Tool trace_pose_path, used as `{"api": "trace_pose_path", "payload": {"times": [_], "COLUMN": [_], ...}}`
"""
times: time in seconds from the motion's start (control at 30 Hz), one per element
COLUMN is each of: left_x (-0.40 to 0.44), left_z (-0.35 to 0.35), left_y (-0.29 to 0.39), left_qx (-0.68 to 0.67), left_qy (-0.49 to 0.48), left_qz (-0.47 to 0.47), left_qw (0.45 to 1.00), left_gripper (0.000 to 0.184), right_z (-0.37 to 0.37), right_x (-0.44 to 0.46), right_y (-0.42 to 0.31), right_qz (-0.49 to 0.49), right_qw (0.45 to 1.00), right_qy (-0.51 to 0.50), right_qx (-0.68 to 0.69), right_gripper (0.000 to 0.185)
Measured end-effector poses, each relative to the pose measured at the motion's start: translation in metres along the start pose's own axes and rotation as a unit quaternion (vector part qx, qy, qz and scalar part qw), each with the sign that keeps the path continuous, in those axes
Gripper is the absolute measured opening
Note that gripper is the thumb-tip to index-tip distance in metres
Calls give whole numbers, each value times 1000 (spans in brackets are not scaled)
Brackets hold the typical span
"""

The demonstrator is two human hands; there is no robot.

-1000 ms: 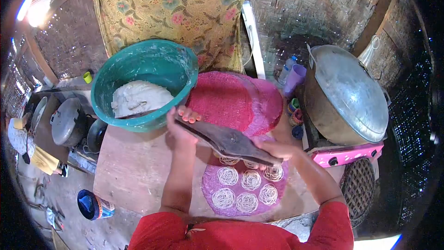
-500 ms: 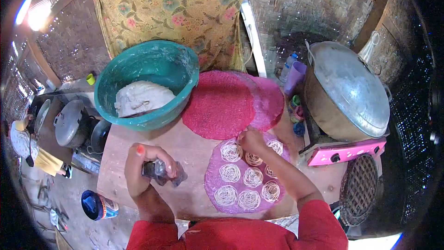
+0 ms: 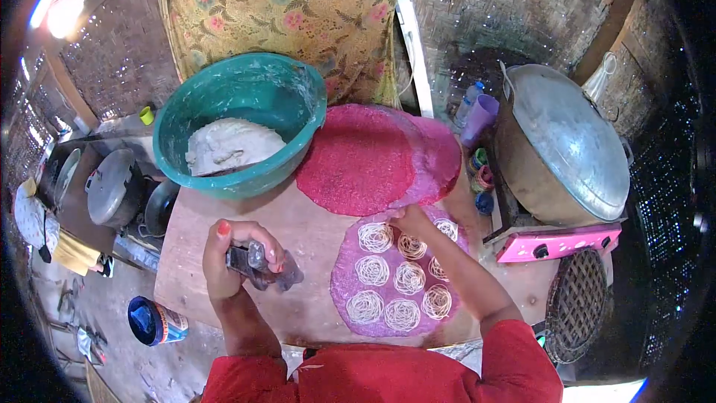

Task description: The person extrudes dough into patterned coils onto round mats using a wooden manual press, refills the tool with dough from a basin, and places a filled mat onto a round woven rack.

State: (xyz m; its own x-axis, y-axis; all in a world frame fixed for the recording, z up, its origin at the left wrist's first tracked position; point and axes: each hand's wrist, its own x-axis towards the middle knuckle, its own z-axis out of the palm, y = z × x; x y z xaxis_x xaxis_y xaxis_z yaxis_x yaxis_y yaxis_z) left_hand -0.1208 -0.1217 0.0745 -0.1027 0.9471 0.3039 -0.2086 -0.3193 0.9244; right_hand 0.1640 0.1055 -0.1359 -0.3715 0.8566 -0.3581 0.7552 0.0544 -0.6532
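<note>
My left hand (image 3: 242,250) is wrapped round a dark press tool (image 3: 265,265), held over the wooden table (image 3: 194,254). My right hand (image 3: 410,220) has its fingers pressed together at the top edge of a round pink sheet (image 3: 344,272); what they pinch, if anything, is hidden. On that sheet lie several pale noodle-like coils (image 3: 372,270), some covered by my right forearm. Behind it are overlapping darker pink round sheets (image 3: 358,160). A green basin (image 3: 239,186) at the back left holds white dough (image 3: 231,143).
At the right, a large lidded metal pot (image 3: 570,145) stands on a pink stove (image 3: 559,242). A purple cup (image 3: 481,116) and a bottle (image 3: 466,104) stand behind. A woven tray (image 3: 578,306) is at the lower right. Another person (image 3: 37,227) is at the far left.
Both hands held the long dark tool a second ago. Since then my right hand has let go and moved to the pink sheet's top edge, while my left hand has moved left and down with the tool.
</note>
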Motion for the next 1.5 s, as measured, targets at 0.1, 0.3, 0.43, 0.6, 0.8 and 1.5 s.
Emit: {"api": "trace_pose_path", "payload": {"times": [0.1,0.3,0.43,0.6,0.8,1.5], "left_x": [0,5,0,-8,-9,-12], "left_z": [0,1,-6,-20,-29,-29], "left_y": [-3,-5,0,6,8,15], "left_qx": [-20,-37,-54,-64,-80,-80], "left_qy": [-7,8,51,48,105,98], "left_qz": [0,-9,4,80,85,67], "left_qw": [1000,999,997,994,988,990], "left_gripper": [72,70,67,60,58,51], "right_z": [17,18,-31,-10,55,-20], "right_x": [1,-15,-90,-184,-280,-350], "right_y": [13,9,-8,72,27,100], "right_qz": [-6,-76,-106,-94,-283,-85], "right_qw": [996,975,976,978,949,938], "right_qy": [30,164,190,184,110,-18], "right_qx": [-86,-127,-16,18,-82,-337], "right_gripper": [38,24,23,21,16,19]}}
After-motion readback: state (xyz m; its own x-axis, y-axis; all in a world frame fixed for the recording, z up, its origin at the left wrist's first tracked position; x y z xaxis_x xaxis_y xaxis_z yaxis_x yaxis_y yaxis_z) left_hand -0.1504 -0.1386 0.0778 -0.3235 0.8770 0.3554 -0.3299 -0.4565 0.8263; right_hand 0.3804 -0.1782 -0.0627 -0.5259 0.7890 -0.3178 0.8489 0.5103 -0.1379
